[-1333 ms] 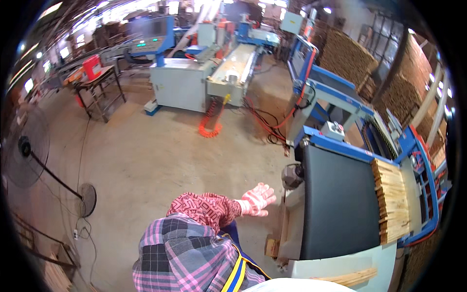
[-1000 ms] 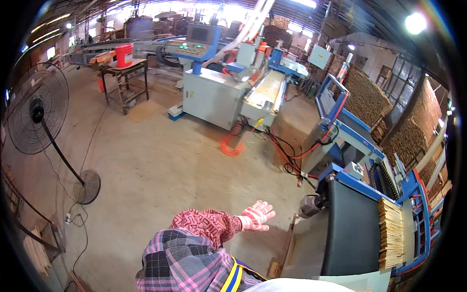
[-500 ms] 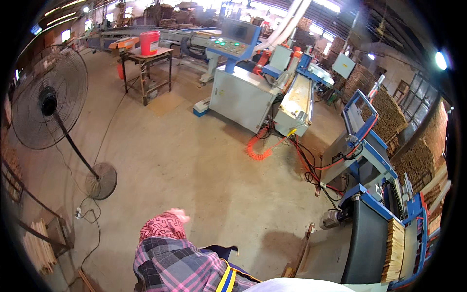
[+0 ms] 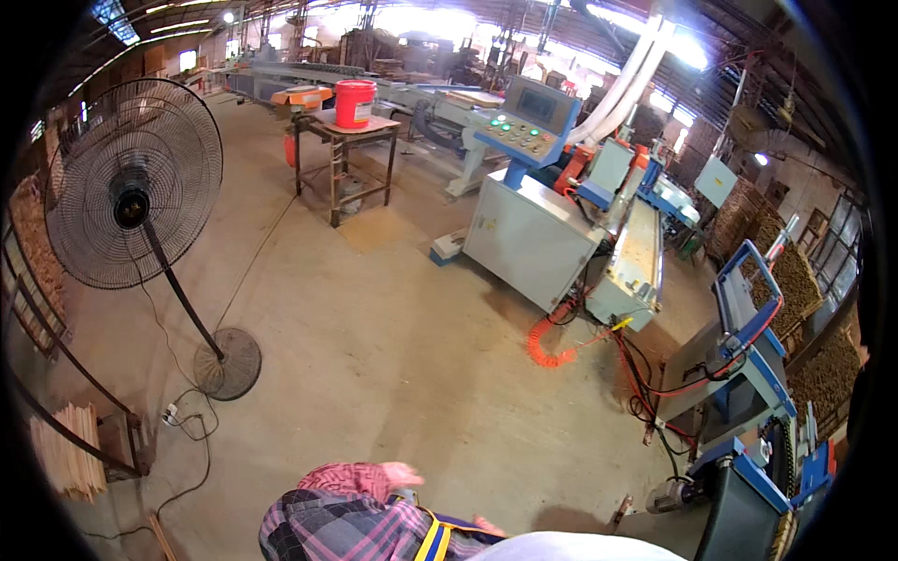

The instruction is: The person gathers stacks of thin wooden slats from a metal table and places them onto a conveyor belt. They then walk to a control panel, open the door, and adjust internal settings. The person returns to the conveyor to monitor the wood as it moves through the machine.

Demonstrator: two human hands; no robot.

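My left hand (image 4: 402, 473) reaches out of a pink patterned cuff, under a plaid sleeve (image 4: 327, 528), at the lower middle. It is small and a little blurred; its fingers look stretched toward the right, and I see nothing held in them. A greyish patch just below it is too unclear to name. Only a bit of my right hand (image 4: 487, 525) shows, close to my body beside the yellow and blue strap (image 4: 435, 538); its fingers are hidden. Neither hand touches a machine. Bare concrete floor (image 4: 402, 374) lies in front of them.
A black standing fan (image 4: 131, 208) and its floor cable are at left, near wood strips (image 4: 70, 453). Ahead, a red bucket (image 4: 354, 105) stands on a small table. A control panel (image 4: 528, 131), grey cabinet (image 4: 524, 238), orange coiled hose (image 4: 543, 351) and belt conveyor (image 4: 744, 519) are toward the right.
The view has shifted, so fan, table and machines sit farther right, and the conveyor has slid lower. My left hand has moved right in the picture; part of my right hand now shows.
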